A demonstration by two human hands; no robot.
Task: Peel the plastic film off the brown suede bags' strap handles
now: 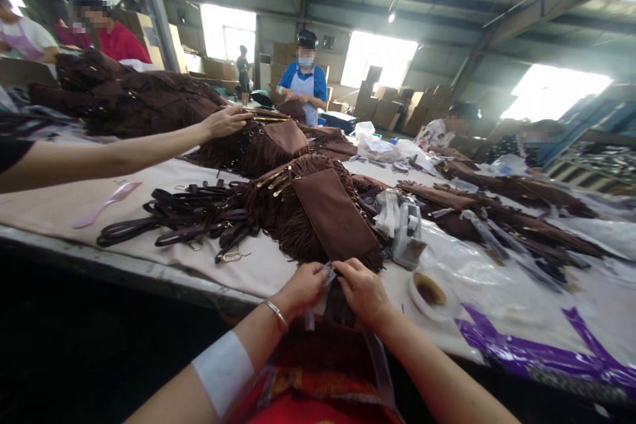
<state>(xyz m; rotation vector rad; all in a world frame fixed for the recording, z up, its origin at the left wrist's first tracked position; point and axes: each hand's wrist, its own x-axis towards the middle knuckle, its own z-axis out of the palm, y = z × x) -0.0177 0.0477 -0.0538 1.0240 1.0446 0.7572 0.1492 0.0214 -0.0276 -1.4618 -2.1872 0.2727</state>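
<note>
Left hand (309,283): we've got it pinched on a small clear plastic piece (328,273), over the table edge
Right hand (366,291): right up beside the left, fingertips bent in, can't quite tell what we're gripping there
Dark strip (340,306): hanging just under our fingers
Brown fringed bag (338,212): on the table, just past our hands
Dark straps (173,218): messy heap left of that
Tape dispenser (410,238): right of the bag, near a white dish (451,306)
Co-worker's hand (227,122): on more brown bags (281,139), further back

Dark brown pouches (336,212), near-black straps (211,197), lilac comb (99,210), vivid purple plastic (527,350), cream tablecloth (271,271)
</note>
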